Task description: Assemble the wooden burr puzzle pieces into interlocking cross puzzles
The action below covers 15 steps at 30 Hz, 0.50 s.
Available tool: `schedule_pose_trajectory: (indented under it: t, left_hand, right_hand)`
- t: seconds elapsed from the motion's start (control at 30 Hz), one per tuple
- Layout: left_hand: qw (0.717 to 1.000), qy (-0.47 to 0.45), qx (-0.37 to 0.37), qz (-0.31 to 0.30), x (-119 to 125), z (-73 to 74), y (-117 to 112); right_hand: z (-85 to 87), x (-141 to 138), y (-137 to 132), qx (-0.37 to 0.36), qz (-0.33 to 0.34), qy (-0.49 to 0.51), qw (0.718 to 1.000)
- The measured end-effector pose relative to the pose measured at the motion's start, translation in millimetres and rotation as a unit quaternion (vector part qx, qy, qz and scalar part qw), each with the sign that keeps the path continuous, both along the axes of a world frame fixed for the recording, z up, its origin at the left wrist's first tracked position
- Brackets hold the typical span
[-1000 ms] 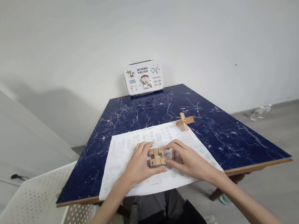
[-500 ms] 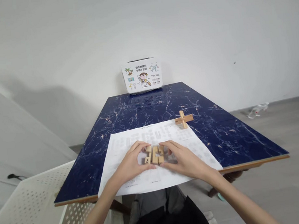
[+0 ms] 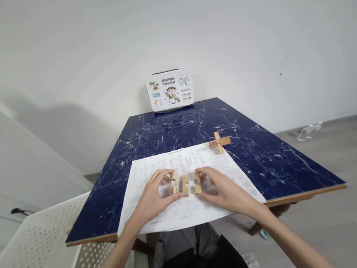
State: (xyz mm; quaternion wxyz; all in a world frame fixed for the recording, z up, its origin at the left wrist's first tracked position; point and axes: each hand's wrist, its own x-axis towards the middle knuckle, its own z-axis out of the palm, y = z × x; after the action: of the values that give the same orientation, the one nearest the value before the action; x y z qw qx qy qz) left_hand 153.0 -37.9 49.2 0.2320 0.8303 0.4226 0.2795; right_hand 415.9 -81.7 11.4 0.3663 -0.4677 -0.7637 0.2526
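Three notched wooden puzzle blocks stand side by side on a printed paper sheet (image 3: 171,216). My left hand (image 3: 154,192) is closed on the left notched block (image 3: 174,183), thumb at its near end and fingers at its far end; a dark mark shows on it. My right hand (image 3: 218,187) grips the right notched block (image 3: 197,183) the same way. Between them the middle notched block (image 3: 185,185) rests on the paper, close to my left thumb. Whether the thumb touches it I cannot tell.
A wooden cross of joined blocks (image 3: 219,142) lies at the sheet's far right corner. At the back of the blue marbled table (image 3: 172,134) a white printed case (image 3: 171,91) leans near the wall. A white perforated basket (image 3: 32,236) stands left of the table.
The blocks were close together and are now spread apart. My right hand has drawn its block to the right; my left hand has shifted its block slightly left.
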Motion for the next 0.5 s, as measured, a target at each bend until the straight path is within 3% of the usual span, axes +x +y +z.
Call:
schedule_pose_trajectory:
  t: [0.27,0.5]
  left_hand:
    - [0.997,0.075,-0.013,0.007,-9.0,-10.1,3.0]
    - [0.995,0.096,-0.009,-0.002,-13.6,-9.1,5.5]
  right_hand:
    - [-0.6,3.9,-1.5,-0.045,0.005,-0.028,0.999]
    - [4.9,10.6,-2.2,-0.072,0.025,-0.041,0.996]
